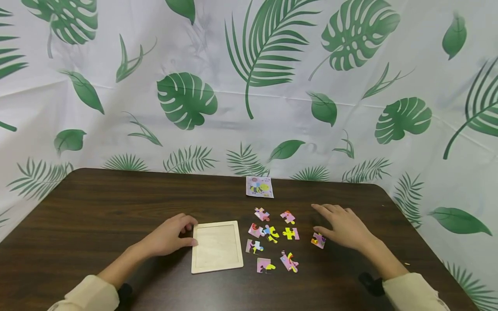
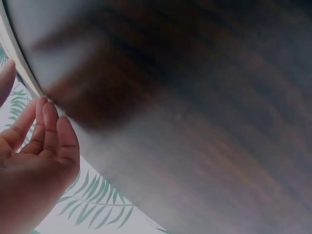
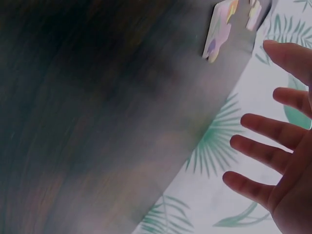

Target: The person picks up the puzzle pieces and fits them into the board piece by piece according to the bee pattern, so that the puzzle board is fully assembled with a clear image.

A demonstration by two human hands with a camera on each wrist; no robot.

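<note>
My left hand is at the left edge of a square wooden puzzle tray, its fingertips and thumb tip right at the rim. In the left wrist view the fingers are loosely extended against the tray's pale edge. Over the right part of the table, my right hand is spread and holds nothing. A pink puzzle piece lies just below its thumb. In the right wrist view the fingers are well apart, with a pink piece on the table beyond.
Several loose jigsaw pieces, among them a yellow one and a pink one, lie right of the tray. A small picture sheet with a bee rests near the far edge of the dark wooden table. A leaf-patterned cloth hangs behind.
</note>
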